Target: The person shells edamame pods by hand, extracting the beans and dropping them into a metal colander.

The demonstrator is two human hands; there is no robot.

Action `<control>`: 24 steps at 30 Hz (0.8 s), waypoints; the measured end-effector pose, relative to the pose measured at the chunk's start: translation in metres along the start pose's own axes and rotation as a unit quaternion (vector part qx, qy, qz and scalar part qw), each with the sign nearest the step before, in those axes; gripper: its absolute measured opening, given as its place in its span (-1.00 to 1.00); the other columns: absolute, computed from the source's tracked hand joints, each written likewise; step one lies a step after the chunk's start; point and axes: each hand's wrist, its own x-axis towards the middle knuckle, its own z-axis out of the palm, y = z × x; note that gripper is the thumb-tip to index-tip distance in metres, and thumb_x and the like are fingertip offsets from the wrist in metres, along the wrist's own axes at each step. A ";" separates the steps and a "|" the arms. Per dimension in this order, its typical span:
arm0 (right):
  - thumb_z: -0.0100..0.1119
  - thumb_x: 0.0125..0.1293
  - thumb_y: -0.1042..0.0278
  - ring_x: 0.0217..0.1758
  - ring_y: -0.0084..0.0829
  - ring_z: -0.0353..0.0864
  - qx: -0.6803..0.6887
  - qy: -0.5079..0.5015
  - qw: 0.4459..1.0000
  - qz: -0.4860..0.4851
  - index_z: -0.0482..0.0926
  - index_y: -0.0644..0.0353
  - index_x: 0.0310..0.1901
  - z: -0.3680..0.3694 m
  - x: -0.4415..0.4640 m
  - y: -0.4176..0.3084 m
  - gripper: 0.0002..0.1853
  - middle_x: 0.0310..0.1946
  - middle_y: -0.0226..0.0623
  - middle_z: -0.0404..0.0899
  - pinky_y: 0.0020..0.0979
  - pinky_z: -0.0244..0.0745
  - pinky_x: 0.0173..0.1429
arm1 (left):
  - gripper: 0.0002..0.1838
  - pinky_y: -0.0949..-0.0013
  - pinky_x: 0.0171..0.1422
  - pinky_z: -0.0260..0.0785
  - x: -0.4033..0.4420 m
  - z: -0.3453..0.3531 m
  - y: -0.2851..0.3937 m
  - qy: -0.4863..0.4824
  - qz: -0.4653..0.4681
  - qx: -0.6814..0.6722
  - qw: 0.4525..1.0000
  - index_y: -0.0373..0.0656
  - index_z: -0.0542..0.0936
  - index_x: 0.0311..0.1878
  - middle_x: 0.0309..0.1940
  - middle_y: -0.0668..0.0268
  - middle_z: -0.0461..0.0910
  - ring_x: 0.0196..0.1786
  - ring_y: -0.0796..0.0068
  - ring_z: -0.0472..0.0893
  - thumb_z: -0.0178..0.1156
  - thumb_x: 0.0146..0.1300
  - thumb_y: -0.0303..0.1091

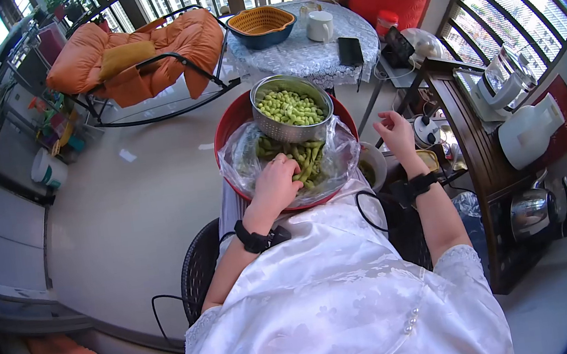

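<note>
My left hand (274,184) reaches into a clear plastic bag (239,158) of green edamame pods (309,158), its fingers curled over the pods. Its fingertips are partly hidden among them. The bag lies in a red basin (223,125) on my lap. At the basin's far side a perforated metal colander (290,131) holds shelled green beans (289,107). My right hand (397,133) is raised to the right of the basin, fingers apart, with nothing visible in it. Below and left of that hand is a pale bucket (375,164), its contents mostly hidden.
Ahead, a round table (318,56) with a lace cloth bears a yellow basket (261,20), a white mug (319,27) and a dark phone (350,50). An orange rocking chair (135,61) stands at left. A dark wooden shelf (481,145) with appliances runs close along my right.
</note>
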 end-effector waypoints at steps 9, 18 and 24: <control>0.29 0.28 0.43 -0.50 -0.70 0.50 0.233 -0.039 0.959 -0.157 0.66 0.28 -0.10 -0.025 -0.044 -0.114 -0.81 -0.42 -0.40 0.67 -0.55 0.41 -0.39 | -0.80 0.11 -0.08 0.50 0.006 -0.006 0.003 0.132 0.019 -0.097 0.986 -0.18 0.70 -0.17 -0.26 0.17 0.65 -0.16 0.07 0.65 0.29 0.19 -0.32; 0.23 0.43 0.10 -0.46 -0.74 0.35 0.285 -0.304 0.909 -0.019 0.58 0.27 -0.41 -0.003 -0.062 -0.122 -0.62 -0.55 -0.59 0.46 -0.56 0.28 -0.38 | -0.81 0.17 -0.06 0.46 0.004 -0.024 0.033 0.132 0.106 -0.148 0.974 -0.24 0.67 -0.10 -0.25 0.13 0.65 -0.14 0.08 0.63 0.22 0.24 -0.45; 0.14 0.48 0.13 -0.36 -0.76 0.34 0.365 -0.358 0.859 0.033 0.58 0.26 -0.35 -0.001 -0.063 -0.121 -0.65 -0.45 -0.59 0.47 -0.60 0.28 -0.28 | -0.81 0.14 -0.06 0.45 0.003 -0.027 0.039 0.151 0.157 -0.130 0.967 -0.24 0.64 -0.10 -0.23 0.13 0.63 -0.11 0.04 0.61 0.22 0.22 -0.46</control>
